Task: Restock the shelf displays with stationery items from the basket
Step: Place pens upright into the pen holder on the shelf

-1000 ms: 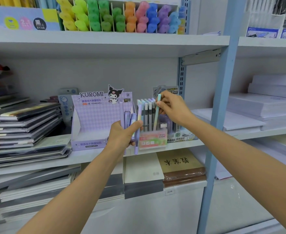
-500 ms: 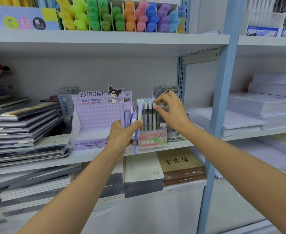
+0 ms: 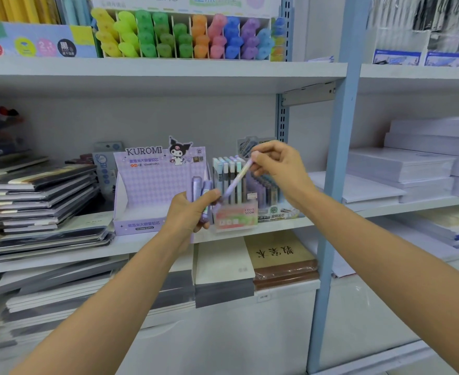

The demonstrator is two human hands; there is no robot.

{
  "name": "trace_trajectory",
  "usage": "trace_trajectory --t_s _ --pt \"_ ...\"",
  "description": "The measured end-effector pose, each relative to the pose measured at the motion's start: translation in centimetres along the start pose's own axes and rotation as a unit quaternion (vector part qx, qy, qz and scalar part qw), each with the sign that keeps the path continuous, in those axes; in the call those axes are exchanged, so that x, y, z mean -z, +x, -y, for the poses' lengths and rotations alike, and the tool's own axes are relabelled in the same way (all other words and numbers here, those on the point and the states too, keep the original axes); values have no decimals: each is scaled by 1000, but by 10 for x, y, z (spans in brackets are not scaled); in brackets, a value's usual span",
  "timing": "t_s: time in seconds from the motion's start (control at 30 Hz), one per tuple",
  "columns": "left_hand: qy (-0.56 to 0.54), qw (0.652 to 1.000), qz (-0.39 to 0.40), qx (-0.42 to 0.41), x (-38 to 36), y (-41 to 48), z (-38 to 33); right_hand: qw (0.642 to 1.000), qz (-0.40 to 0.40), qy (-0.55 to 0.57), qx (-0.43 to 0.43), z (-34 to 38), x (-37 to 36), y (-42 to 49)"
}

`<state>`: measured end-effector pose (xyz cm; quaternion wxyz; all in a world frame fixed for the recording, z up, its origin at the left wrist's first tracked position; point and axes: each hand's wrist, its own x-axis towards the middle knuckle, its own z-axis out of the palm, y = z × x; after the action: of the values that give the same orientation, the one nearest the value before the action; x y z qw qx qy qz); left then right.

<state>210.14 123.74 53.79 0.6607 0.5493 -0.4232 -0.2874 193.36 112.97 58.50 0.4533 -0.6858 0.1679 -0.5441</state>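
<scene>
- The right hand (image 3: pixel 279 169) had left the pen display (image 3: pixel 235 221) and pinched a pastel pen (image 3: pixel 236 180) by its top.
- The left hand (image 3: pixel 193 212) still gripped the purple pens (image 3: pixel 196 185).

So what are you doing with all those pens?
A person is filling up the pen boxes on the shelf. The left hand grips a bunch of purple pens in front of the purple cartoon box. The right hand pinches the top of one pale pen, tilted, with its lower end by the left thumb. It is not yet in the pen box, which has a row of pens standing upright inside.
</scene>
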Motion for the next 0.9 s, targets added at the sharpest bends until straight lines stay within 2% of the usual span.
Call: trace_trajectory --t_s 0.1,0.2,0.27,0.37,0.43,0.6,0.7,0.77,0.83,0.9 --pt "-45 999 -26 11 7 -1 -1 997 -48 57 -6 1 14 -4" --pt "-99 993 -63 28 6 0 -2 995 -35 85 -51 -3 19 -17" --pt "-135 986 -97 24 4 -1 -5 992 24 83 -92 -5 22 -26" --pt "-190 974 -125 10 3 -1 -10 972 183 -6 -148 -5 22 -40" --pt "-186 975 -123 7 0 -3 -13 959 232 -34 -157 -7 19 -47" --pt "-121 988 -97 -4 -23 -13 -10 973 194 12 -123 -9 6 -54" --pt "-101 990 -100 -15 -34 -15 -8 967 214 18 -134 -12 0 -59" --pt "-85 991 -98 -28 -36 -14 -8 965 227 -15 -128 -12 0 -59" --pt "-68 993 -90 -46 -35 -13 -9 976 187 -67 -90 -7 1 -54" --pt "-35 995 -59 -67 -32 -13 -11 990 111 -75 -45 1 1 -44"
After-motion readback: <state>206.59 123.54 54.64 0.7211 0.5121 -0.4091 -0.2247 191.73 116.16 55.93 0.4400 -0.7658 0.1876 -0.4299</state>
